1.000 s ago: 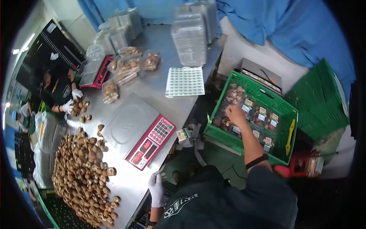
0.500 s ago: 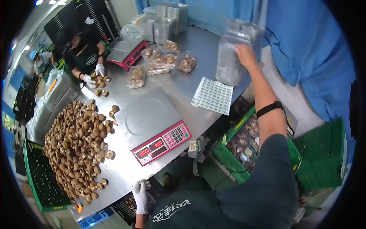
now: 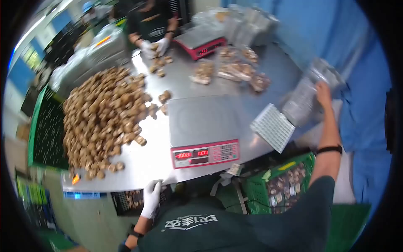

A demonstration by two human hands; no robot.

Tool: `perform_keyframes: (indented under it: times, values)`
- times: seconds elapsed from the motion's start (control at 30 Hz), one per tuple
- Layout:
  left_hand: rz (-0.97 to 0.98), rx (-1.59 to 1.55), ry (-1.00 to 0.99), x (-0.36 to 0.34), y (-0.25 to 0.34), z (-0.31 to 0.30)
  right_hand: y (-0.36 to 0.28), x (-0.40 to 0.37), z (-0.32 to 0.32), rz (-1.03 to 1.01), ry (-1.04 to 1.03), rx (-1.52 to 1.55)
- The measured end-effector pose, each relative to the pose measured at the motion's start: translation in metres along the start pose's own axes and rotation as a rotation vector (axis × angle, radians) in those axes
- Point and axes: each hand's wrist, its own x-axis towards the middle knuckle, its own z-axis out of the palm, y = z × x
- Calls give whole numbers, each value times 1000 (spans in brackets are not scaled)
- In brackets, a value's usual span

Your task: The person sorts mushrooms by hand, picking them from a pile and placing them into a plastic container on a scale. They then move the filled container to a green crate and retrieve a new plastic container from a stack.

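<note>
My bare right hand [image 3: 323,94] is at the far right, its fingers closed on the edge of a stack of clear plastic boxes [image 3: 300,101]. Beside the stack lies a sheet of small printed labels [image 3: 273,127]. In a white glove, my left hand [image 3: 152,198] hangs at the table's near edge, with one finger apart from the rest and nothing visible in it; blur softens its outline. A red and silver weighing scale [image 3: 203,122] with lit red digits stands between my hands, its plate bare. Left of it spreads a large heap of brown shiitake mushrooms [image 3: 103,119].
Across the metal table [image 3: 145,170], a co-worker's gloved hands [image 3: 153,48] handle mushrooms near a second scale [image 3: 201,42]. Filled mushroom packs [image 3: 235,70] lie at the back. Green crates stand at the left [image 3: 48,130] and below right [image 3: 258,193]. A blue curtain [image 3: 361,54] hangs right.
The whole view has swung, so the table appears turned and the scale and boxes sit farther right. My right hand stays at the box stack. My left hand stays by the table edge.
</note>
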Motion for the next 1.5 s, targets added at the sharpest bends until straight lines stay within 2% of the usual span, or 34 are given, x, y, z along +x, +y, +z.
perform_keyframes:
  times: [0.03, 0.07, 0.1, 0.13, 0.2, 0.23, 0.3, 0.33, 0.37, 0.4, 0.5, 0.53, 0.6, 0.67, 0.77, 0.83, 0.87, 0.9, 0.97, 1.0, 1.13, 1.2, 1.27, 1.33, 1.43, 1.5]
  values:
    - [-44, -33, -11, 2, -6, -2, 22, 2, 6, -103, 73, -220]
    - [-26, 35, -3, -3, 6, 1, 88, 17, 29, -204, 246, -585]
    - [-16, -25, -11, -3, 2, 0, 109, 33, 28, -258, 491, -563]
    - [88, 118, -20, -6, 13, -1, 56, 43, -6, 61, 384, -190]
    - [49, 70, -40, -4, 3, -6, -64, 39, -47, -132, 660, -294]
    - [52, 84, -57, -4, 8, -7, -109, 34, -48, -138, 658, -270]
    - [38, 56, -74, 4, -4, -9, -182, 25, -44, -309, 643, -39]
    - [13, 13, -82, 10, -9, -9, -217, 8, -25, -30, 435, 208]
    - [-10, -38, -79, 12, -5, -8, -259, -11, -3, -50, 404, 314]
    - [36, 41, -83, 17, -4, -12, -304, -32, 18, -70, 369, 417]
    - [105, 111, -59, 33, -4, -24, -413, -107, 73, -221, 117, 595]
    - [132, 109, -44, 38, -5, -28, -441, -134, 87, -200, 4, 618]
    - [189, 116, -3, 51, -11, -44, -490, -166, 92, -312, -117, 571]
    - [238, 129, 49, 61, -16, -65, -508, -185, 99, -333, -243, 491]
    - [306, 195, 145, 75, -20, -108, -509, -192, 105, -346, -354, 354]
    - [561, 361, 382, 87, -22, -141, -534, -187, 92, -304, -292, 380]
    - [510, 359, 418, 93, -27, -160, -546, -186, 87, -247, -220, 398]
    - [586, 444, 635, 104, -37, -174, -561, -188, 88, -246, -226, 388]
    - [524, 483, 755, 114, -35, -216, -596, -196, 86, -55, -177, 492]
    - [457, 570, 821, 117, -30, -233, -615, -201, 94, -99, -165, 557]
    - [377, 672, 873, 156, -23, -268, -715, -214, 119, -235, -442, 716]
    - [396, 733, 889, 180, -7, -273, -745, -214, 143, -347, -598, 696]
    - [314, 808, 897, 204, 2, -272, -776, -208, 164, -411, -691, 707]
    - [216, 956, 841, 214, 4, -262, -799, -202, 190, -511, -714, 719]
    - [310, 1037, 707, 204, -1, -236, -825, -192, 231, -539, -738, 652]
    - [375, 978, 715, 197, -9, -217, -842, -188, 252, -553, -719, 681]
